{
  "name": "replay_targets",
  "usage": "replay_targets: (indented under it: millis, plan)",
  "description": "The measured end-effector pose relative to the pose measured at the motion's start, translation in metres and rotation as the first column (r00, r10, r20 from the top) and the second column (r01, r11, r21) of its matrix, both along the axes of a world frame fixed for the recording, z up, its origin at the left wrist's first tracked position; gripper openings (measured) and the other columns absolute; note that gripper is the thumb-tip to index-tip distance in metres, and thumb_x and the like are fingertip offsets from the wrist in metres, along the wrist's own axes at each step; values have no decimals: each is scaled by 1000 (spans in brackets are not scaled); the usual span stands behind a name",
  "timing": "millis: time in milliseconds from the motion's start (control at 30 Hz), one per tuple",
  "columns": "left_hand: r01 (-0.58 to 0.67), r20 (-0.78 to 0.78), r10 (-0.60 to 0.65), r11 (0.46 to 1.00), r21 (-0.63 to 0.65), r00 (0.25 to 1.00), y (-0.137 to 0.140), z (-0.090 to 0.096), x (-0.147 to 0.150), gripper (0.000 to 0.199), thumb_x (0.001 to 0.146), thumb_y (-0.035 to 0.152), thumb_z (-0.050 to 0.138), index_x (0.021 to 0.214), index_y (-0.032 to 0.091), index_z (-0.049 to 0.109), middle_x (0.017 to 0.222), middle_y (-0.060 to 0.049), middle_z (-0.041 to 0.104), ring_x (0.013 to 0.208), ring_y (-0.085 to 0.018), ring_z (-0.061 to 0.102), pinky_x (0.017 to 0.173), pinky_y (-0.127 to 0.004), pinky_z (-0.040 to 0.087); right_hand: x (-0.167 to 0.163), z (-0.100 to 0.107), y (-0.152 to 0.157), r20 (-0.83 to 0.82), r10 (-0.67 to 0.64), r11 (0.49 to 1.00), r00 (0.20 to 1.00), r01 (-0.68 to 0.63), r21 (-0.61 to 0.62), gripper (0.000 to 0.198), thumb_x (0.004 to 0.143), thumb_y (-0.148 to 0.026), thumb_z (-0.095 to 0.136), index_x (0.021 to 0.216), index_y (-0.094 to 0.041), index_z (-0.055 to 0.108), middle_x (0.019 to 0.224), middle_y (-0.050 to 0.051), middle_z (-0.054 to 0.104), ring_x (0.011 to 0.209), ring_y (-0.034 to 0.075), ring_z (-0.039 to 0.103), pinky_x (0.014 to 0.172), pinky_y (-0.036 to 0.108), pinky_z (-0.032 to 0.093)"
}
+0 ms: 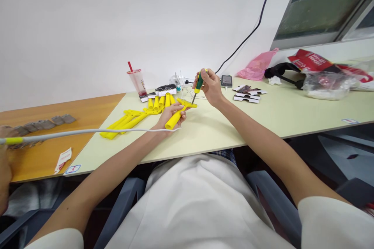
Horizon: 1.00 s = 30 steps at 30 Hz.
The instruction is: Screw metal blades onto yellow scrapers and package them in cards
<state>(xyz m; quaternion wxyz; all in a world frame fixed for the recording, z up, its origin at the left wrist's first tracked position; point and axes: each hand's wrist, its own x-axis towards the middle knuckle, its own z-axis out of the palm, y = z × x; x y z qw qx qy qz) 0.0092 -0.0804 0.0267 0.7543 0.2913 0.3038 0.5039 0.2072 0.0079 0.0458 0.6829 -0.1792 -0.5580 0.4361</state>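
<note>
My left hand [169, 116] is closed round a yellow plastic scraper handle [174, 120] with a wide T-shaped head, held just above the table. In my right hand [210, 86] is a screwdriver [199, 82] with a green and yellow grip. Its shaft slants down, and the tip meets the scraper's head; any screw there is too small to make out. Several more yellow scraper handles [128, 121] lie in a pile to the left of my left hand. Small dark and white card packets [166, 88] rest behind that pile.
A clear cup with a red straw [137, 81] stands at the back. A phone-like device [226, 81], flat cards [248, 94], a pink bag [258, 66] and plastic wrapping [327, 85] lie rightward. A pale cable [87, 132] crosses the left foreground. Another person's hand [5, 163] shows at far left.
</note>
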Motion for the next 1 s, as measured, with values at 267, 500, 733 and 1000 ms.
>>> replay_targets:
  millis: [267,500,733,1000]
  plan:
    - [4,6,-4,1000,6,1000,1,-2,1,27,94,-2,63,105,20,52,111,-13,79,53,-4,57,55,-15,55,1,0,1,14,-29,999,999,29,16,63,83,-81,89,90,-28,54,85,-3,69,76,14,73,69,30,65]
    - [12,7,-13,1000,10,1000,1,-1,0,27,93,-3,64,104,20,53,111,-15,79,54,-4,58,55,-15,56,0,1,-1,-2,-40,999,999,40,25,64,82,-80,90,88,-28,53,84,-4,69,73,14,71,68,31,65]
    - [-17,-21,18,999,29,1000,-2,1,1,32,89,-2,68,106,21,52,114,-14,79,55,-4,57,54,-15,54,-3,2,-5,9,-94,995,996,94,-12,67,81,-87,85,93,-29,55,83,-3,72,78,16,75,71,31,67]
    - [-28,-59,35,994,105,998,6,-5,-4,51,85,1,78,122,23,51,112,-10,78,60,-7,62,60,-18,57,-7,-3,-3,-3,-144,990,990,144,-7,70,84,-96,72,106,-31,57,82,-4,75,82,17,79,73,31,65]
